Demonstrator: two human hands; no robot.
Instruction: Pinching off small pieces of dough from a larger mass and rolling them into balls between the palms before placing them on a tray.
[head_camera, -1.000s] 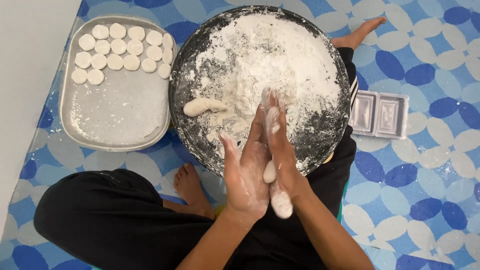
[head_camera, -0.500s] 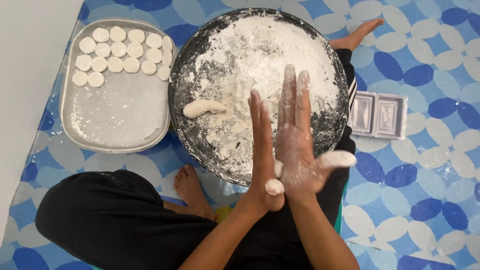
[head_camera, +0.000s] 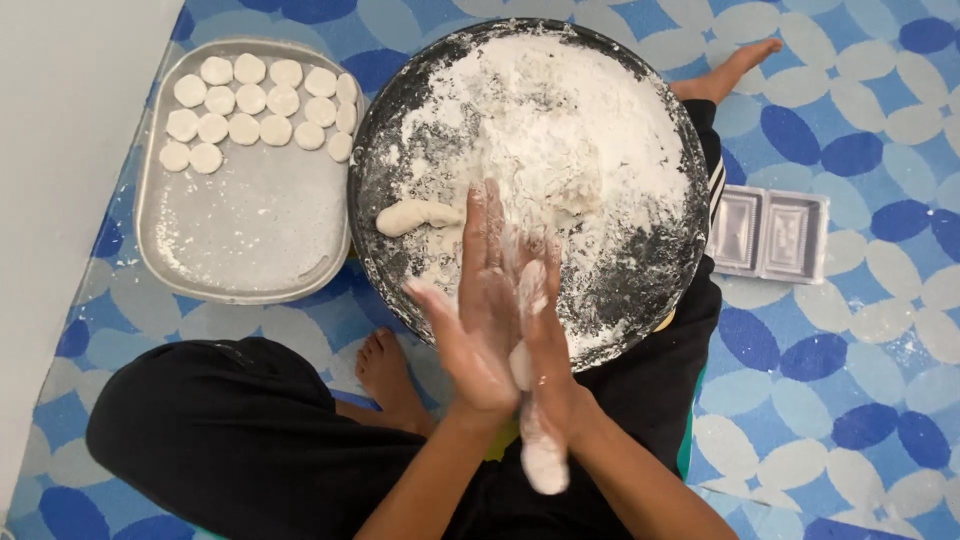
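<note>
The palms have slid back together — left hand (head_camera: 478, 320) and right hand (head_camera: 545, 350) now pressed flat around a small dough lump (head_camera: 520, 364) near the round floured pan's (head_camera: 392, 100) front edge, the rolling stroke reversed, fingers no longer splayed.

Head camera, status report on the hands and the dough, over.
Left hand and right hand pressed palm to palm. Small white dough lump between them. Nothing in the way.
</note>
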